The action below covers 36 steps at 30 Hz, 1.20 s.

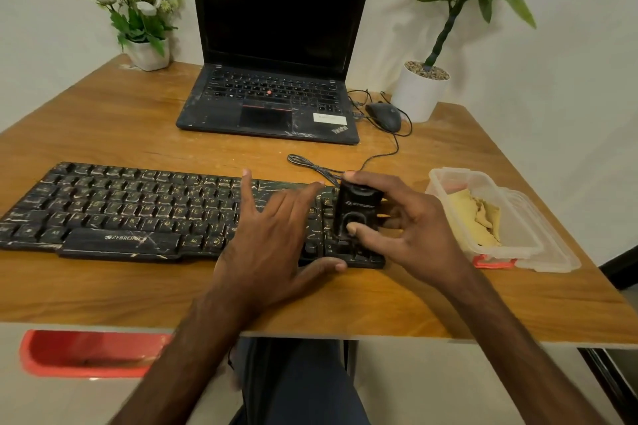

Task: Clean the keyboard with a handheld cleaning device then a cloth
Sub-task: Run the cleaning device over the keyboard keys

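A black dusty keyboard lies across the wooden table, near its front edge. My left hand rests flat on the keyboard's right part, fingers spread and straight. My right hand grips a small black handheld cleaning device that stands on the keyboard's right end, over the number pad; the thumb presses its front. A yellow cloth lies inside a clear plastic box to the right of the keyboard.
An open black laptop stands behind the keyboard. A wired mouse and its cable lie right of it. White pots with plants stand at the back left and back right. A red bin sits below the table.
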Tool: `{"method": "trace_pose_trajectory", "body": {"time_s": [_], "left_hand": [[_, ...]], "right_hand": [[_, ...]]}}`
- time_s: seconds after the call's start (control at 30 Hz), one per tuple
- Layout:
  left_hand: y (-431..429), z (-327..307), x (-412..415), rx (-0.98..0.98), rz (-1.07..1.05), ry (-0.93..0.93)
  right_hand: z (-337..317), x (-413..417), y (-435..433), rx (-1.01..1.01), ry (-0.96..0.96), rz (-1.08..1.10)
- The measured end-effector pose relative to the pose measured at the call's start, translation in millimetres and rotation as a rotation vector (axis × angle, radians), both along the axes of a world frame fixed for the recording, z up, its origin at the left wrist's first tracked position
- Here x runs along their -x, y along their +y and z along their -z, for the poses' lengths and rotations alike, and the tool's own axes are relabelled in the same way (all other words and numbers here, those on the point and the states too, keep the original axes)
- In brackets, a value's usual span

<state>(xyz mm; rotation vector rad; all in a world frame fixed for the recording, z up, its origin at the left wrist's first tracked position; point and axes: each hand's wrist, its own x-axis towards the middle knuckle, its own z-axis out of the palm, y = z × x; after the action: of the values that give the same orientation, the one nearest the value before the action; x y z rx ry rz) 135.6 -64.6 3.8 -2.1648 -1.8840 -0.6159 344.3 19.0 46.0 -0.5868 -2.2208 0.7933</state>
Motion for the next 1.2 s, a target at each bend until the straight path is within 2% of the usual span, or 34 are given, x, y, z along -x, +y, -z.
{"method": "trace_pose_trajectory", "body": {"time_s": [0.13, 0.23, 0.37, 0.47, 0.53, 0.6, 0.67, 0.73, 0.83, 0.9, 0.97, 1.07, 1.2], "left_hand": [[0, 1, 0, -0.006, 0.0, -0.009], [0, 1, -1, -0.015, 0.001, -0.023], [1, 2, 0, -0.039, -0.006, -0.034], [2, 2, 0, -0.016, -0.006, -0.005], [1, 2, -1, -0.004, -0.006, 0.001], [0, 3, -1, -0.01, -0.007, -0.006], [0, 3, -1, -0.012, -0.011, -0.016], [1, 3, -1, -0.004, -0.015, -0.014], [2, 3, 0, 0.01, -0.017, -0.003], [1, 3, -1, 0.006, -0.018, 0.005], [2, 4, -1, -0.008, -0.023, 0.006], [2, 4, -1, -0.008, -0.021, -0.002], [2, 3, 0, 0.022, -0.012, -0.005]], "right_hand": [[-6, 8, 22, -0.121, -0.085, 0.139], [-10, 5, 26, -0.047, -0.004, 0.153], [-2, 0, 12, 0.036, 0.007, 0.023], [-4, 0, 23, -0.058, -0.019, 0.124], [-9, -1, 30, -0.049, 0.022, 0.198], [-10, 0, 29, 0.034, 0.071, 0.155], [-7, 7, 24, 0.064, 0.029, 0.056], [-6, 14, 26, -0.022, -0.061, 0.04], [-13, 18, 43, -0.172, -0.108, 0.152], [-15, 17, 48, -0.122, -0.032, 0.182], [-12, 16, 44, -0.022, 0.035, 0.119], [-5, 20, 39, 0.02, 0.012, 0.049], [-9, 21, 58, -0.075, 0.007, 0.216]]}}
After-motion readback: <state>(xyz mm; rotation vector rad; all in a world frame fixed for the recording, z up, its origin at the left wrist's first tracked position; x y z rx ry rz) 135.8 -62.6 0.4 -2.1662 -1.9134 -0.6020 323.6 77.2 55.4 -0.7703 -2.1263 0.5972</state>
